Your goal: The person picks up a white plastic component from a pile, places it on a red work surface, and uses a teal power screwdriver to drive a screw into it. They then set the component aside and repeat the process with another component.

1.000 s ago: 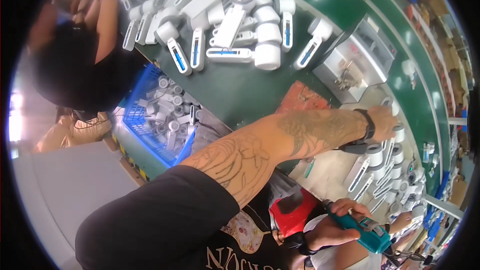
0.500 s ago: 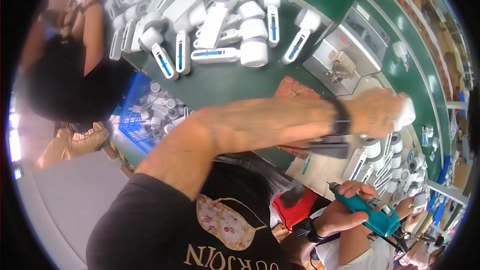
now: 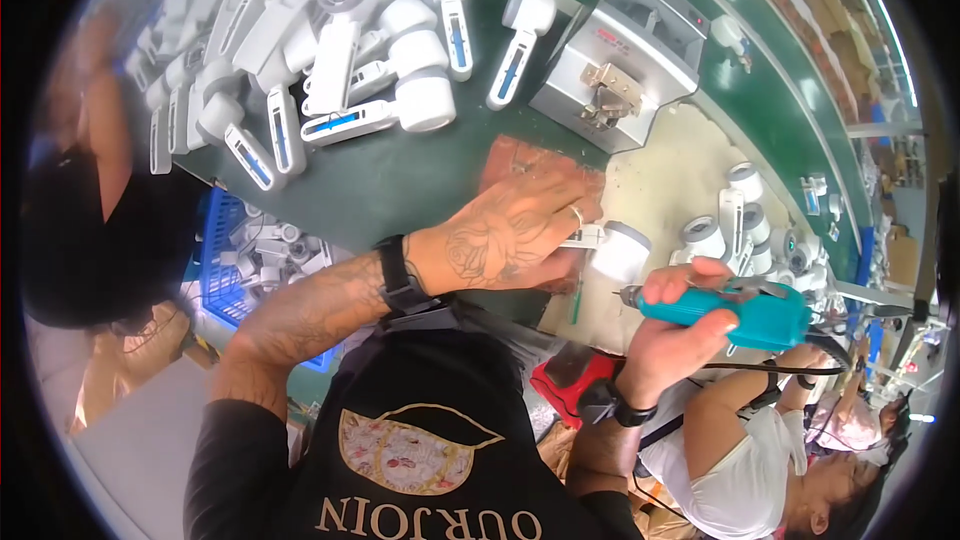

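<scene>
My left hand point(image 3: 510, 230) is closed around the handle of a white, shower-head-shaped piece point(image 3: 622, 252). Its round grey-rimmed head points to the right, and my fingers hide most of the handle. The hand is above a worn red-brown pad point(image 3: 508, 158) on the bench. To the right, my right hand point(image 3: 660, 350) grips a teal electric screwdriver point(image 3: 775, 318) with a cord at its rear end. Its bit points left, just below the head of the white piece, and I cannot tell whether they touch.
A grey screw feeder point(image 3: 630, 55) stands behind the pad. Many similar white pieces point(image 3: 425, 100) are heaped at the back left, with more point(image 3: 705, 235) at the right. A blue basket point(image 3: 218, 258) of parts sits left. Other people are close on both sides.
My left hand has come back from the right-hand pile to the pad, bringing a white piece. The screwdriver in my right hand has come up nearer to it. The view has shifted too.
</scene>
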The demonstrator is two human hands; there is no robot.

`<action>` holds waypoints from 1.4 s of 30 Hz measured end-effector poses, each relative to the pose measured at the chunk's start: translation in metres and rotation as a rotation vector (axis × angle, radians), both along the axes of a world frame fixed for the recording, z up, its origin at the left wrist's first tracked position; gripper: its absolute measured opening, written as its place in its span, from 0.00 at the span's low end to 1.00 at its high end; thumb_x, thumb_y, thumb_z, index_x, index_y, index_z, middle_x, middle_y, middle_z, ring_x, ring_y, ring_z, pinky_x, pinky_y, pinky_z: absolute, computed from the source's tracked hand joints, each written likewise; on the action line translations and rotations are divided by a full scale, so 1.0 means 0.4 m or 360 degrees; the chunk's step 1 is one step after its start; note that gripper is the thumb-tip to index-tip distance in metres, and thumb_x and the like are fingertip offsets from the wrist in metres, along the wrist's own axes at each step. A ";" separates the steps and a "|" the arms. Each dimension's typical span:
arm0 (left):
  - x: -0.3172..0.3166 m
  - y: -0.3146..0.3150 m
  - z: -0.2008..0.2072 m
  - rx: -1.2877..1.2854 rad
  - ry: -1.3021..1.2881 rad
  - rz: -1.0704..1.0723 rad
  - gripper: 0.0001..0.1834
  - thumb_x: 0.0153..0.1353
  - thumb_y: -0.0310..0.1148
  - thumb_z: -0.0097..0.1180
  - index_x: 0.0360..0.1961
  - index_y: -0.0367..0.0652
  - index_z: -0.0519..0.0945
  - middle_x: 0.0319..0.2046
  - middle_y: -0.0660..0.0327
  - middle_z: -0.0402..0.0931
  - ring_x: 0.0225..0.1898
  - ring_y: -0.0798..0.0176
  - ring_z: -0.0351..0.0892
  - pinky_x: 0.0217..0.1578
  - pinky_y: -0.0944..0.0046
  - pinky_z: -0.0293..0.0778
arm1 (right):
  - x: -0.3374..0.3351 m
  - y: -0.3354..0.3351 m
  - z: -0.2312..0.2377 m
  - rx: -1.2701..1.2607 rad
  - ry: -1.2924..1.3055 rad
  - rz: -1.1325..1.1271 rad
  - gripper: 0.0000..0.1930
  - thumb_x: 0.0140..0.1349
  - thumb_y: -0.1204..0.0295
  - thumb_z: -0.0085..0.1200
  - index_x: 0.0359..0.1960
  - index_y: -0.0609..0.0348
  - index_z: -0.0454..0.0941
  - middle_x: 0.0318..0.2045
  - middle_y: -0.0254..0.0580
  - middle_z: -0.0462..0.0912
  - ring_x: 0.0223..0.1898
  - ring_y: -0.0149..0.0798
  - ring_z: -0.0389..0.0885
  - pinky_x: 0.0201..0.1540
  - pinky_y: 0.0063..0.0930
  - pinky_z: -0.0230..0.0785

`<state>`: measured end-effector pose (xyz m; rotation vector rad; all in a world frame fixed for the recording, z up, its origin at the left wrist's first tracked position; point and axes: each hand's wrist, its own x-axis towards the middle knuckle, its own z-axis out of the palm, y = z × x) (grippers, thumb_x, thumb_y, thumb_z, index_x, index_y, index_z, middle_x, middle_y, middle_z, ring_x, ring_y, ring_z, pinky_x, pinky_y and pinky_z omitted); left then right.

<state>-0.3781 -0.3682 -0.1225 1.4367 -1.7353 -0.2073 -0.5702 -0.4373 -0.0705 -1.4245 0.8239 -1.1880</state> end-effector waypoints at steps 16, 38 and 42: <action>0.029 -0.044 -0.012 -0.0110 -0.0036 0.0109 0.16 0.57 0.42 0.64 0.40 0.42 0.79 0.37 0.55 0.74 0.44 0.49 0.75 0.49 0.51 0.72 | 0.258 -0.171 0.091 -0.0250 -0.0283 0.0181 0.32 0.71 0.41 0.43 0.45 0.66 0.73 0.21 0.38 0.69 0.24 0.36 0.69 0.30 0.30 0.63; 0.023 -0.033 -0.022 0.0069 -0.0041 -0.0023 0.21 0.55 0.41 0.65 0.47 0.42 0.79 0.50 0.58 0.75 0.51 0.53 0.72 0.54 0.53 0.69 | 0.189 -0.137 0.031 -0.0159 -0.0196 0.0340 0.34 0.66 0.39 0.51 0.45 0.66 0.70 0.22 0.40 0.70 0.22 0.36 0.70 0.28 0.30 0.67; 0.020 -0.031 -0.031 0.0081 -0.0072 0.0015 0.21 0.56 0.42 0.64 0.47 0.42 0.78 0.49 0.57 0.75 0.51 0.53 0.72 0.53 0.52 0.69 | 0.157 -0.120 0.012 -0.0134 -0.0147 0.0336 0.35 0.63 0.38 0.54 0.44 0.66 0.71 0.21 0.40 0.70 0.21 0.36 0.70 0.26 0.30 0.66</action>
